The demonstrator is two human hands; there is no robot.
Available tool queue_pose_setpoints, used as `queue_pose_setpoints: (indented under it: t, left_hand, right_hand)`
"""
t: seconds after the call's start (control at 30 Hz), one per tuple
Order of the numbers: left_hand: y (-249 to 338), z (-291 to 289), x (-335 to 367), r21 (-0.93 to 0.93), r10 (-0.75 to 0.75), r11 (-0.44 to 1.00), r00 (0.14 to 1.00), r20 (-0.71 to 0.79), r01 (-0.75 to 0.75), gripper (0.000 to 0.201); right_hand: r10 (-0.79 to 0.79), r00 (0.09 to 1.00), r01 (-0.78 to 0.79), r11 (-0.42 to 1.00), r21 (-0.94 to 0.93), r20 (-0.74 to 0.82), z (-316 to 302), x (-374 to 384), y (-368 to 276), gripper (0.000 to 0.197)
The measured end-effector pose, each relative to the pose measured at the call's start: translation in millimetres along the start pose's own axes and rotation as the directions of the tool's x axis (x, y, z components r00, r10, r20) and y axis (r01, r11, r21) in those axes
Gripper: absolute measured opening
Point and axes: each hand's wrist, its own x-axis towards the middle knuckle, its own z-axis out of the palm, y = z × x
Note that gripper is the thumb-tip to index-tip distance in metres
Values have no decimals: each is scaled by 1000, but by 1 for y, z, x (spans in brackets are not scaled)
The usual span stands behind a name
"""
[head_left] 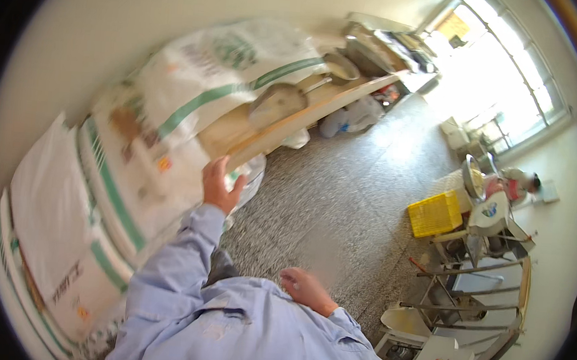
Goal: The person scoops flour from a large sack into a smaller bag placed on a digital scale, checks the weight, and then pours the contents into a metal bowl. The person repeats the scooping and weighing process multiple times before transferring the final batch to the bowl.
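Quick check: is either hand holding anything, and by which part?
No held thing shows. The left hand is open near the wooden shelf; contact is unclear. The right hand is curled, nothing visible in it.

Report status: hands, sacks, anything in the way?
Left hand open near shelf edge, contact unclear. Right hand low by the shirt, grip unclear. White sacks at left. Pan on shelf, beside sacks.

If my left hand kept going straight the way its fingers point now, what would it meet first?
Probably the front edge of the long, pale wooden shelf, just ahead of your left hand; depth is unclear, so it might pass above or below.
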Motion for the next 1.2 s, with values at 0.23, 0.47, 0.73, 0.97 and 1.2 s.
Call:
queue_pose_setpoints:
  t: [0.23, 0.47, 0.73, 0.97, 1.2]
  left_hand:
    - [-36, 64, 61, 44, -73, 997, 992, 99, 69, 48]
    - [-48, 91, 73, 165, -411, 904, 907, 88, 394, 40]
    - [-27, 93, 85, 517, -531, 661, 826, -191, 544, 44]
    - [-14, 94, 97, 575, -522, 590, 811, -264, 567, 46]
    - [-14, 98, 97, 548, -532, 571, 784, -319, 611, 46]
  right_hand:
    - [-86, 996, 85, 995, 56, 24, -37, 109, 15, 20]
    - [-175, 984, 175, 984, 17, 43, -124, 227, 51, 25]
    - [-573, 814, 428, 702, -569, -94, -261, 478, 115, 45]
    - [-29, 870, 371, 696, -615, 492, -263, 606, 159, 48]
    - [20, 814, 313, 827, -467, 580, -277, 600, 137, 40]
